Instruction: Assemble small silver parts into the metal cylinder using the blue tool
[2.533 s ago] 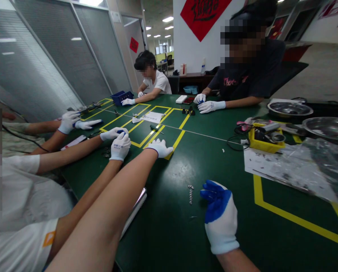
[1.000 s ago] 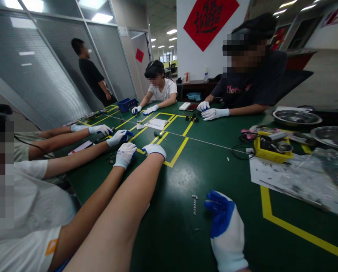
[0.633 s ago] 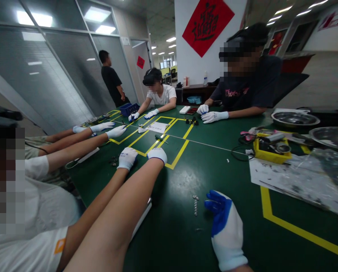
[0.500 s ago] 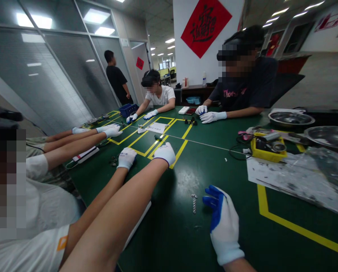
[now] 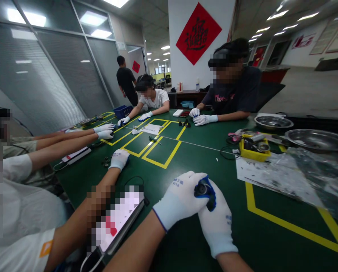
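In front of me over the table, my left hand and my right hand meet, both in white gloves with blue palms. A small dark round part with a ring-shaped face sits between their fingertips. The left fingers and thumb close around it from the left. My right hand's fingers curl against it from the right, partly hidden behind the left hand. The small metal rings seen on the table earlier are hidden behind my hands.
On the left, a co-worker's gloved hand rests near small dark parts. A power strip lies beside my left forearm. A green-handled tool lies ahead. At right are a yellow bin, plastic bags and steel bowls.
My left hand has come back from the far taped area to my right hand, with the dark round part now at its fingers. My right hand has closed in on the part.
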Available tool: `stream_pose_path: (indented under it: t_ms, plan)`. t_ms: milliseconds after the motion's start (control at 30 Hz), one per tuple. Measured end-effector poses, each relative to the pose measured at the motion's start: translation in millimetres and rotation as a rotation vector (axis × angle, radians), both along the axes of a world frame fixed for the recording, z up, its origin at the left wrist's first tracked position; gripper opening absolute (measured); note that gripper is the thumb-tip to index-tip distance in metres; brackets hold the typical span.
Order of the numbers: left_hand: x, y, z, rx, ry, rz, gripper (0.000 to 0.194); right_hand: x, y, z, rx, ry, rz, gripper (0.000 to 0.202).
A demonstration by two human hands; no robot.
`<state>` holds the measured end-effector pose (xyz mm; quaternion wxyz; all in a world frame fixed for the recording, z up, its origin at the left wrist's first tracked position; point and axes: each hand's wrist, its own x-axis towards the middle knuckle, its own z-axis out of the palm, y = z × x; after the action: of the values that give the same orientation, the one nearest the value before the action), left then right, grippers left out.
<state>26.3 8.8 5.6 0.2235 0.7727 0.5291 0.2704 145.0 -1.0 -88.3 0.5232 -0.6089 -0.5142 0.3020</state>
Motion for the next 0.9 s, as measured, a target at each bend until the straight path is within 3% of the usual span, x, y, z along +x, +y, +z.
stream_pose_path:
  t_ms: [67, 167, 233, 333, 467, 633, 900]
  plan:
    - [-7.9, -2.0, -11.1, 0.041, -0.108, 0.016, 0.060, -0.2, 0.2, 5.7, -0.031, 0.063, 0.033, 0.048]
    - [-20.4, -0.8, -18.5, 0.091, -0.186, 0.047, 0.055, -1.1, -0.1, 15.1, -0.052, 0.153, -0.004, 0.048]
    - [-28.8, 3.9, -18.5, 0.077, -0.070, 0.107, 0.043, -2.0, 0.8, 18.8, -0.039, 0.177, -0.054, 0.045]
    - [-38.5, 13.4, -16.3, -0.027, 0.292, 0.253, 0.032, -3.8, 2.9, 19.2, 0.006, 0.178, -0.098, 0.036]
    - [-41.3, 16.4, -12.8, -0.164, 0.452, 0.133, 0.028, -6.3, 3.0, 15.5, 0.006, 0.168, -0.063, 0.027]
    - [-37.7, 8.8, -7.6, -0.136, 0.437, -0.042, 0.037, -5.3, -0.2, 16.0, 0.012, 0.155, -0.042, 0.023]
    - [-36.3, 13.1, -11.8, -0.152, 0.485, -0.006, 0.018, -1.1, -0.9, 21.9, -0.076, 0.164, -0.019, 0.030]
